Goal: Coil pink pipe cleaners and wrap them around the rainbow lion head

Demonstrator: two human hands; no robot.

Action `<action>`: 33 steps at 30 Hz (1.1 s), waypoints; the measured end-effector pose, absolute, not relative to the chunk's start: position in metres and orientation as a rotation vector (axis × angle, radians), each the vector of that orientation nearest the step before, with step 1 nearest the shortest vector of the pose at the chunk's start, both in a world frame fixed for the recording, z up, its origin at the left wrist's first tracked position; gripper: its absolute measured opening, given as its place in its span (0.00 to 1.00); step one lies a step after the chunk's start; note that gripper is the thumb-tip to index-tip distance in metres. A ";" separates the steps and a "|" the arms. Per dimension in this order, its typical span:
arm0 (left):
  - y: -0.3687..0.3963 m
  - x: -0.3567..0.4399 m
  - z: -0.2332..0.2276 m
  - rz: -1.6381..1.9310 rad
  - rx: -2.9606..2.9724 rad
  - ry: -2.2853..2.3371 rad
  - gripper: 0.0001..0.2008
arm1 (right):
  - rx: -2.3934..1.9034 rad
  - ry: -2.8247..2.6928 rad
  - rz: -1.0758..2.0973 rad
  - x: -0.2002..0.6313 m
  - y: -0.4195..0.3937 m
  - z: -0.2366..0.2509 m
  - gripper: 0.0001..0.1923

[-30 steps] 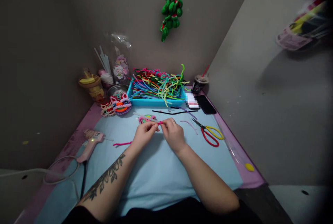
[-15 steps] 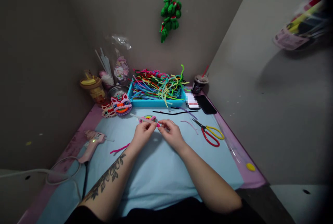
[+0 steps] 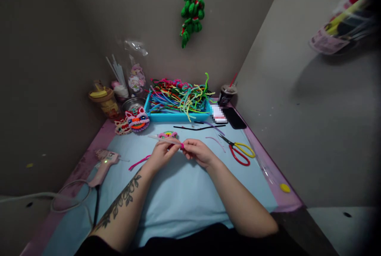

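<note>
Over the blue cloth, my left hand (image 3: pixel 163 154) is closed on a thin whitish translucent stick (image 3: pixel 155 137) that points to the left. At the stick's right end sits a small coil of hot pink pipe cleaner (image 3: pixel 182 146). My right hand (image 3: pixel 197 152) pinches at this coil, its fingers nearly meeting those of the left. A length of pink pipe cleaner (image 3: pixel 139 162) shows left of my left wrist; whether it joins the coil is hidden. Just behind my hands lies a pink-rimmed, many-coloured pipe cleaner piece (image 3: pixel 167 133), partly covered.
A blue tray (image 3: pixel 175 118) of pipe cleaners stands at the back. Left are lion-head pieces (image 3: pixel 138 121) and a pink glue gun (image 3: pixel 104 166) with its cord. Right lie scissors (image 3: pixel 238 151), a dark phone (image 3: pixel 235 118) and a drink cup (image 3: pixel 226 95). Black pipe cleaners (image 3: pixel 199 128) lie ahead.
My right hand has turned, its fingers now curled lower around the pink coil. The pink length by my left wrist has shifted slightly. The whole view has moved a little.
</note>
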State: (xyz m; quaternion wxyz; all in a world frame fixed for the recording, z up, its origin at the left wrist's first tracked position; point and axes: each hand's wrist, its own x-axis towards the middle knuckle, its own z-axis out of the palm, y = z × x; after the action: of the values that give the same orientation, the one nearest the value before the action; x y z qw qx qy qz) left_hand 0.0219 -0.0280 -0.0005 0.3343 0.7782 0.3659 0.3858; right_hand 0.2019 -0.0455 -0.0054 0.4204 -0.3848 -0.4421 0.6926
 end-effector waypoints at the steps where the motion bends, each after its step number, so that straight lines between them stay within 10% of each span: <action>1: -0.028 0.022 -0.002 1.010 2.008 0.970 0.11 | -0.960 -1.091 1.730 0.201 -0.046 -0.005 0.14; 14: -0.026 0.029 -0.005 1.064 1.840 1.085 0.10 | -1.005 -0.993 1.387 0.189 -0.043 -0.016 0.13; 33: -0.028 0.032 -0.004 1.029 1.490 1.065 0.15 | -1.208 -1.701 -0.112 0.188 -0.053 -0.022 0.09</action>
State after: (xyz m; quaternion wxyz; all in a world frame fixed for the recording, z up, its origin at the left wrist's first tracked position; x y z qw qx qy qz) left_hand 0.0323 -0.0281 -0.0037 0.4974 0.6153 0.4398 0.4249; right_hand 0.1878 -0.0527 -0.0220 0.5021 -0.4999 -0.7042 -0.0462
